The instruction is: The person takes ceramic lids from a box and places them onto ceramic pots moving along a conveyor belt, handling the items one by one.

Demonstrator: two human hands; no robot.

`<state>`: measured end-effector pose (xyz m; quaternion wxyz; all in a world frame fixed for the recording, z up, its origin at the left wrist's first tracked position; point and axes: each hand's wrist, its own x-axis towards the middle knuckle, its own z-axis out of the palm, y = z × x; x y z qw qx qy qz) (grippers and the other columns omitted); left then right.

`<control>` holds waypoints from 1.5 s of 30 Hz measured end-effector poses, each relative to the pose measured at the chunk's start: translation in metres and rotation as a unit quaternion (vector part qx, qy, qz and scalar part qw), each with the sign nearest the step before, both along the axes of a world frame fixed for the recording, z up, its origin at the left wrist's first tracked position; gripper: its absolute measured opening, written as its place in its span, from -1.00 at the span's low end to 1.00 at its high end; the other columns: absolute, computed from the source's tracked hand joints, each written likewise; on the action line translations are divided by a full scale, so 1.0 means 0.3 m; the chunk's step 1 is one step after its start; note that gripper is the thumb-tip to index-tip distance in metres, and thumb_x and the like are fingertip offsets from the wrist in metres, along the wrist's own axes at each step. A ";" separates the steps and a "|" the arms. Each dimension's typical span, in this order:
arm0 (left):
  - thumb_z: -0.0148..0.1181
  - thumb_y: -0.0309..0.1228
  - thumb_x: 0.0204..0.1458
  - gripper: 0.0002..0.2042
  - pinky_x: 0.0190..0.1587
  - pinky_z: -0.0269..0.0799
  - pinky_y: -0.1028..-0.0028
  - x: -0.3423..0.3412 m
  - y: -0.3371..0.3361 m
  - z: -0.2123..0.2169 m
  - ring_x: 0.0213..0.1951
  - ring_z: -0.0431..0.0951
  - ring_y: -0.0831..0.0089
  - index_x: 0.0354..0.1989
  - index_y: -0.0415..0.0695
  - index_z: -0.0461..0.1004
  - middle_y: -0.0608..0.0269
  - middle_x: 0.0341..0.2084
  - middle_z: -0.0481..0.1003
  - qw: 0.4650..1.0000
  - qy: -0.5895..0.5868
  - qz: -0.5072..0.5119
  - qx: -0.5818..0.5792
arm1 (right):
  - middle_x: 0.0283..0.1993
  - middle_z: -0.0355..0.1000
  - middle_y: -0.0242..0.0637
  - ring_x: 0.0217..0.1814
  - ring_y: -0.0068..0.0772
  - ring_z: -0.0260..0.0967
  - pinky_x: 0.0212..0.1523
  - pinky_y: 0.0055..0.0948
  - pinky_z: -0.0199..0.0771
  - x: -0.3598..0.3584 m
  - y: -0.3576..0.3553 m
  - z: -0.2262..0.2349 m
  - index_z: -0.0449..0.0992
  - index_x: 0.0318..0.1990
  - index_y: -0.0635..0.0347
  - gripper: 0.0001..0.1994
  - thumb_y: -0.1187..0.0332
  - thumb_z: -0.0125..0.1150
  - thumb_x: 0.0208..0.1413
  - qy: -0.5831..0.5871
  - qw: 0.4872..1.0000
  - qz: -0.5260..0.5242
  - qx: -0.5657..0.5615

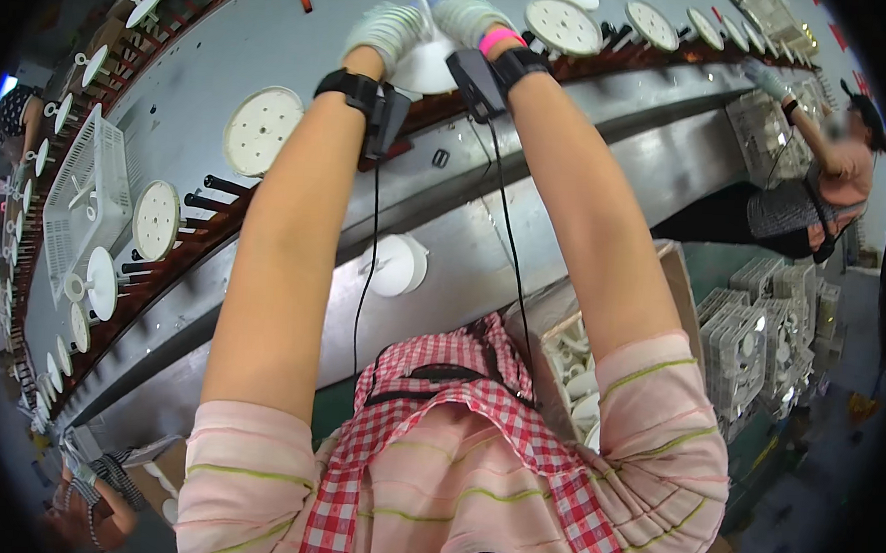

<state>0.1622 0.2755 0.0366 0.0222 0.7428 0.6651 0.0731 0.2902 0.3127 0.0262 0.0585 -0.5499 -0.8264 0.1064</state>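
Note:
Both my arms reach out to the far side, over a curved rack. My left hand (388,28), in a white ribbed glove, closes on the left side of a white round plastic part (426,67) with an upright stem. From the other side my right hand (471,16), gloved alike with a pink band at the wrist, grips the same part near its stem. The gloves hide most of my fingertips. Beside my right hand a white disc with small holes (563,26) stands on the rack.
A curved rack of dark pegs (212,192) carries several white discs. Left lies a white plastic basket (87,193). Below the metal edge is a white round part (396,265), and a box of white parts (573,368) sits by my right side. Co-workers (834,167) stand around the line.

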 end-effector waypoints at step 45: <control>0.02 -0.33 0.07 -0.59 0.10 0.19 0.31 -0.524 -0.847 -0.032 0.05 0.29 0.17 0.05 -0.32 0.26 -0.09 0.05 0.25 0.886 -0.278 0.195 0.315 | -0.20 0.40 -0.08 -0.13 -0.04 0.34 -0.18 -0.17 0.33 0.910 -1.658 -0.688 0.47 -0.37 0.20 -0.87 0.46 -0.04 -0.02 -0.047 0.939 -0.307 -0.147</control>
